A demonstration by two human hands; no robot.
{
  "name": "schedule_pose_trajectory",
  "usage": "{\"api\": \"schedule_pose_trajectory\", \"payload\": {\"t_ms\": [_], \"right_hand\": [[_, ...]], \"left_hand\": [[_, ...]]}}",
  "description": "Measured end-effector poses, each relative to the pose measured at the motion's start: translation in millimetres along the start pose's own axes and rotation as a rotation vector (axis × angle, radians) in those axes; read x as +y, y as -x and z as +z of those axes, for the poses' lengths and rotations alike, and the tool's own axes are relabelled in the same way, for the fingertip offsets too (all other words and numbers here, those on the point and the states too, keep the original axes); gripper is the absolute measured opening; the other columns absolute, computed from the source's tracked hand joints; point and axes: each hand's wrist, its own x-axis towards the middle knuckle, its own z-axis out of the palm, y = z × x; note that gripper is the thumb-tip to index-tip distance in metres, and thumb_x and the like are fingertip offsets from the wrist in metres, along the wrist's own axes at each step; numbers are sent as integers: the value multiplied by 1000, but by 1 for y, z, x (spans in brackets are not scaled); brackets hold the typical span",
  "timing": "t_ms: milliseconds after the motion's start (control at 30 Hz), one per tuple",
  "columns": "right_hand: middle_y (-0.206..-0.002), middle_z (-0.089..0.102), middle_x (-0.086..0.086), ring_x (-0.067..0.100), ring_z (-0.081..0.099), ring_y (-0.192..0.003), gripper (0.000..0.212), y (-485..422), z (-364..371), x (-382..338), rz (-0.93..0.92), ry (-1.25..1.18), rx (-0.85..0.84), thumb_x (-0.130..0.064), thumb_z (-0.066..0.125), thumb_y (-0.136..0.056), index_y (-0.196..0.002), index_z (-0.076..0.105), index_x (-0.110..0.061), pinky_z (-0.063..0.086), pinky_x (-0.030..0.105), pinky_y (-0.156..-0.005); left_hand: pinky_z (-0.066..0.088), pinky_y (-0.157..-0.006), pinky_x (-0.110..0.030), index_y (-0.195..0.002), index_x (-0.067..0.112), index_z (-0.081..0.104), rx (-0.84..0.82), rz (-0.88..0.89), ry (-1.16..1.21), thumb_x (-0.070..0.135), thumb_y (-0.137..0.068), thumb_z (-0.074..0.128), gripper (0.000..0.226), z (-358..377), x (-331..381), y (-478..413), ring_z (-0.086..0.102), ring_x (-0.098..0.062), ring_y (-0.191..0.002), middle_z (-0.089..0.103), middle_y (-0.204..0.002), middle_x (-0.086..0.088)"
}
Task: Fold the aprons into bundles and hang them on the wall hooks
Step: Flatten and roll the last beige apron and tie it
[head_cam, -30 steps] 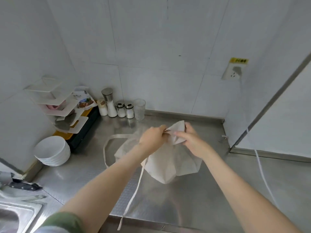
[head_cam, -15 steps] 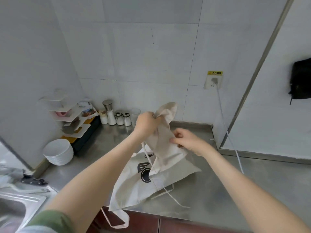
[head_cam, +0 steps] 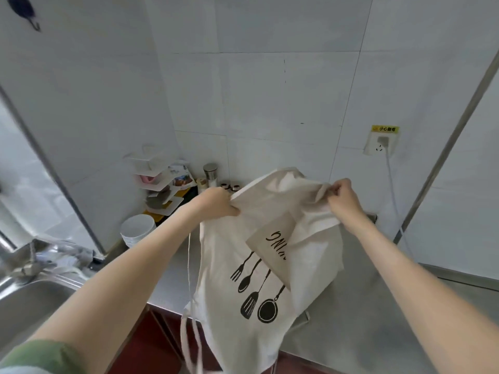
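The left hand [head_cam: 216, 202] grips the upper edge of a cream apron [head_cam: 237, 306] and the right hand [head_cam: 343, 201] pinches it further along, holding it spread above the counter [head_cam: 351, 333]. Its black utensil print hangs below both grips. Strings [head_cam: 190, 265] dangle under the left grip, and bowls [head_cam: 136, 230] sit left of it.

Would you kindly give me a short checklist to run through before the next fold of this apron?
1. Left hand grips the apron by its top edge: ok.
2. Right hand pinches the opposite top corner with its fingers: ok.
3. Fabric hangs flat: not ok, a flap lies folded over the print.
4. Ties gathered: not ok, they dangle loose below.
5. Counter has room to lay it down: ok, bare steel on the right.
6. Wall hook free: cannot tell, blurred at the corner.
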Motion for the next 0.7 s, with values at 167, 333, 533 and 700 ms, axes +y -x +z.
{"api": "schedule_pose_trajectory", "payload": {"t_ms": [167, 333, 533, 700], "right_hand": [[-104, 54, 2, 15, 49, -87, 30, 6, 1, -3, -9, 8, -101, -1, 32, -93, -113, 43, -19, 38, 21, -64], [-99, 59, 7, 23, 54, -89, 27, 8, -2, -11, -25, -8, -142, -2, 30, -91, -99, 50, -19, 40, 32, -73], [-105, 57, -9, 11, 54, -103, 21, 10, -11, -44, -122, -126, -220, -16, 36, -101, -114, 51, -24, 42, 26, -86], [-125, 45, -4, 14, 44, -117, 63, 12, -24, -27, -148, -83, -274, -35, 72, -83, -131, 31, -38, 38, 28, -97]], "left_hand": [[38, -70, -30, -109, 2, 64, 94, -22, 213, 22, -95, 48, 29, 9, 17, -14, 57, -28, -97, 65, -106, -16], [7, -115, -54, -150, 13, 13, 335, 145, -6, 35, -81, 70, 92, 15, 47, -25, 10, -31, -147, 7, -159, -14], [24, -105, -45, -136, 17, 47, 785, 825, -468, 36, -58, 81, 87, 24, 105, -33, 53, -27, -125, 57, -134, -5], [31, -68, -30, -110, 9, 56, 510, 474, -306, 14, -92, 45, 22, 16, 118, -34, 59, -31, -96, 64, -100, -10]]}}
